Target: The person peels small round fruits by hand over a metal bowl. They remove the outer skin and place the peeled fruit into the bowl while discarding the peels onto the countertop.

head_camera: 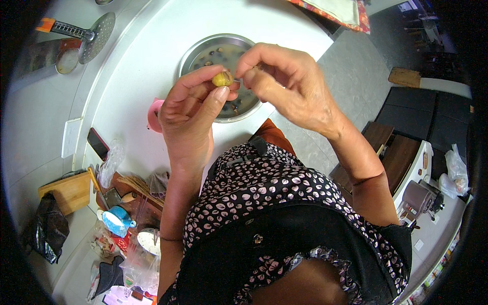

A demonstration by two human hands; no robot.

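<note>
My left hand (194, 103) pinches a small yellow nut kernel (222, 79), which looks like a partly peeled chestnut, between thumb and fingertips. Just right of it is my right hand (286, 82), its thumb and forefinger curled together; whether a bit of shell is between them is hard to tell. Both hands are raised over a round steel basin (183, 61). Cloudy water (225, 57) fills much of the basin, with several dark nuts or shell pieces in it. Behind my left hand, a pink container (154, 116) is partly hidden.
A phone (98, 144) and a clear plastic bag (111, 162) lie on the white counter (141, 72) to the left. A skimmer (97, 38) hangs on the wall. A wooden cutting board (66, 192) and a blue pot-like vessel (117, 221) are at lower left. Patterned fabric (343, 13) sits at the far edge.
</note>
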